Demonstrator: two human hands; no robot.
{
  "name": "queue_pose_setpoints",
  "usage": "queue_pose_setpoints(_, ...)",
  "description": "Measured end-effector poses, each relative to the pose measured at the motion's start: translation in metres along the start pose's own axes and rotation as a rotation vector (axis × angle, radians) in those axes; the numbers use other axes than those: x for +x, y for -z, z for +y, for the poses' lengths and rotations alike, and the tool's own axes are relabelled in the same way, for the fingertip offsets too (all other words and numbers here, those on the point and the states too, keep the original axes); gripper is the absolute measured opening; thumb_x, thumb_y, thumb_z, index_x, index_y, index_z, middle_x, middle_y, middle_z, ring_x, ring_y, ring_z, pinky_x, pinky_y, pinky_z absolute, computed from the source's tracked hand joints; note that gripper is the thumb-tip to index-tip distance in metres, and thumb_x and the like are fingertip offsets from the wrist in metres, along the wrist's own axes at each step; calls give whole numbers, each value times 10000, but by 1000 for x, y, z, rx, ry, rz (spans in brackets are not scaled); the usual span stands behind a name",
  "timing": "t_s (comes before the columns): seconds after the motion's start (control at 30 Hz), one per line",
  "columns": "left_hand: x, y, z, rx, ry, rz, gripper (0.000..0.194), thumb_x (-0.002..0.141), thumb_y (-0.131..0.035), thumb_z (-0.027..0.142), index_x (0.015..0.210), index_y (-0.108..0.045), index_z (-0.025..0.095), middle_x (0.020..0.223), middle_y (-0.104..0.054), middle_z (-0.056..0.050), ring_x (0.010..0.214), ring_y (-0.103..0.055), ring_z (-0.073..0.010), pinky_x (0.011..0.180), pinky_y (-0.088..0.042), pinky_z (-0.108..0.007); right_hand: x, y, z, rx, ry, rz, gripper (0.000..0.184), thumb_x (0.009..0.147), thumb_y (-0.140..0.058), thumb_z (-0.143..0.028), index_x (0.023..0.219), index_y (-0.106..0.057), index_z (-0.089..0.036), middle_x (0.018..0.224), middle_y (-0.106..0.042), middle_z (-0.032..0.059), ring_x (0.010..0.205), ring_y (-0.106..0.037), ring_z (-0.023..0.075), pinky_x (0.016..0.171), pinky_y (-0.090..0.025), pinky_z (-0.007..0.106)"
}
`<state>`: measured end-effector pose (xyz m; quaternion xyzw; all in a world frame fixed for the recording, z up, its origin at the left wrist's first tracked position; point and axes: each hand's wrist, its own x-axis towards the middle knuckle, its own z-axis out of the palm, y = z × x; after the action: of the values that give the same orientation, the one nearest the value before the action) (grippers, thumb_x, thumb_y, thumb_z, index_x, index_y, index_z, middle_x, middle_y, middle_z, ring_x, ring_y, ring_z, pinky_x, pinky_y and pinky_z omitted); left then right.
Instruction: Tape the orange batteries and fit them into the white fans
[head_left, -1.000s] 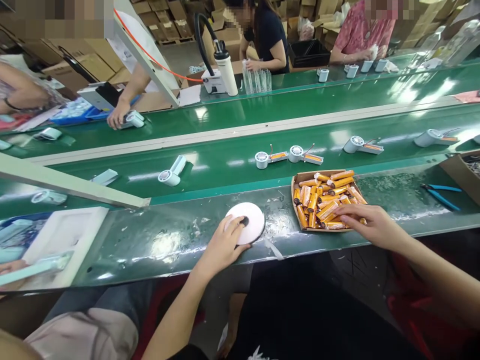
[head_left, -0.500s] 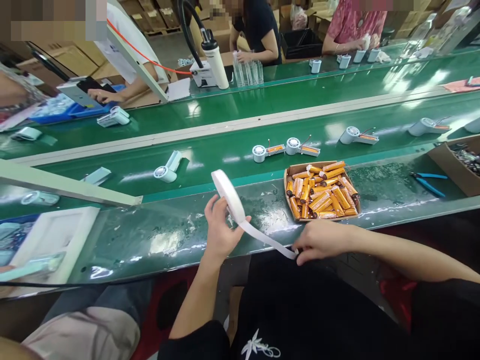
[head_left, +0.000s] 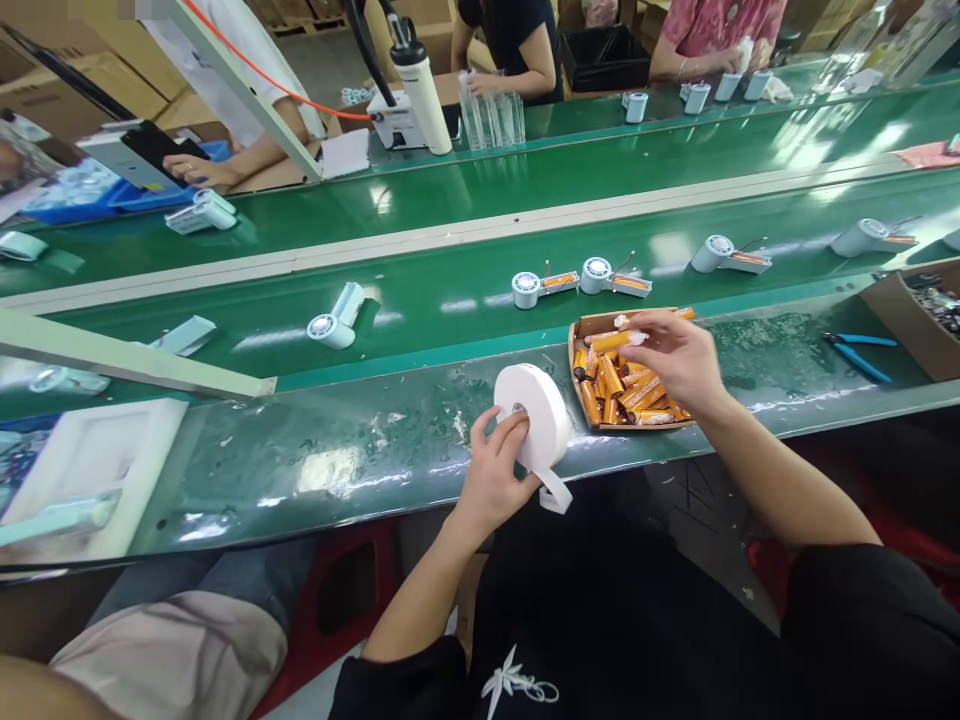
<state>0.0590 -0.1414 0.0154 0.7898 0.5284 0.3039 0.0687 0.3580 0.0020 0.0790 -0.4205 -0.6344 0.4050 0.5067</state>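
Clamping your L hand (head_left: pixel 487 485) fingers on the tape roll (head_left: pixel 547 425) at its hub, 12 o'clock: prob. firm, tail (head_left: pixel 553 492) soft. Your R hand (head_left: pixel 686 365) fingertips pinch an orange cylinder (head_left: pixel 611 342) over the carton (head_left: pixel 637 428), 1 o'clock; prob. rigid, smooth, dent-prone: grip mid-body.

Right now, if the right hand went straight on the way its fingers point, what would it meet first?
Beyond its orange cylinder, the right hand would probably meet the cardboard box's far-left rim first, though its height is unclear.
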Motion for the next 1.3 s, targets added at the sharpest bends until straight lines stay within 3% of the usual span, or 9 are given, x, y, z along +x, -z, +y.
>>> queue_pose_setpoints(0.1, 6, 0, 8, -21, -91, 28, 597, 881, -803, 280, 1442, -606, 225, 1358, -746, -146, 1418, -546, -414, 1179, -509, -629, -16, -5, -12, 83, 244, 177, 315, 838, -969, -339, 1103, -800, -318, 1062, -711, 3, 1033, -746, 204, 955, -671, 407)
queue_pose_setpoints(0.2, 13, 3, 17, -35, -163, 37, 556, 872, -759, 191, 1413, -632, 198, 1332, -761, -139, 1400, -545, -394, 1084, -562, -537, -30, -15, -22, 3, 444, 179, 293, 870, -933, -208, 1103, -805, -332, 1007, -669, -1, 995, -758, 202, 916, -691, 413)
queue_pose_setpoints(0.4, 20, 12, 26, -13, -225, 1, 583, 851, -701, 106, 1423, -652, 206, 1335, -770, -132, 1380, -570, -371, 1098, -552, -523, -49, -21, -26, -219, 610, 217, 306, 867, -892, -124, 1060, -775, -331, 958, -647, 4, 940, -781, 231, 826, -701, 428)
queue_pose_setpoints(0.6, 19, 13, 21, 105, -203, 15, 522, 912, -746, 94, 1414, -707, 231, 1322, -795, -110, 1361, -571, -348, 1128, -522, -501, -90, -32, -6, -19, 409, 62, 115, 954, -813, -344, 1053, -781, -296, 932, -702, 62, 1036, -794, 307, 923, -712, 525)
queue_pose_setpoints(0.8, 21, 24, 13, 281, -317, 74, 445, 968, -736, 51, 1366, -765, 248, 1317, -822, -48, 1321, -528, -319, 1097, -477, -448, -92, -24, -10, 217, -223, -58, 663, 872, -945, -514, 1451, -700, -303, 1459, -741, 116, 1314, -751, 291, 1127, -666, 472)
queue_pose_setpoints(0.97, 31, 40, 15, 360, -373, 110, 482, 1011, -723, 76, 1436, -749, 302, 1294, -826, -28, 1273, -511, -302, 1139, -418, -462, -71, -10, -24, 236, -372, -245, 615, 843, -959, -421, 1405, -768, -258, 1130, -850, 43, 1023, -845, 272, 1035, -717, 490)
queue_pose_setpoints(1.03, 34, 38, 20, 373, -356, 158, 533, 1016, -741, 102, 1498, -714, 328, 1282, -827, -27, 1232, -504, -299, 1119, -404, -459, -69, -20, -24, 273, -329, -113, 559, 806, -991, -404, 1310, -802, -253, 1067, -852, 37, 978, -847, 274, 987, -733, 474)
queue_pose_setpoints(1.2, 31, 10, 49, 271, -157, 337, 675, 955, -880, 315, 1590, -651, 309, 1185, -801, -104, 1063, -483, -312, 937, -381, -456, -83, -76, -13, 605, -144, 502, 486, 860, -969, -481, 1261, -721, -361, 1207, -836, -4, 1163, -813, 207, 1057, -696, 387)
queue_pose_setpoints(1.3, 14, 0, 60, 150, -97, 252, 714, 930, -900, 390, 1588, -653, 263, 1138, -769, -124, 1013, -525, -290, 908, -391, -446, -83, -71, -8, 691, -184, 510, 471, 826, -1000, -489, 1192, -738, -349, 1164, -838, -7, 1131, -820, 201, 1007, -710, 355)
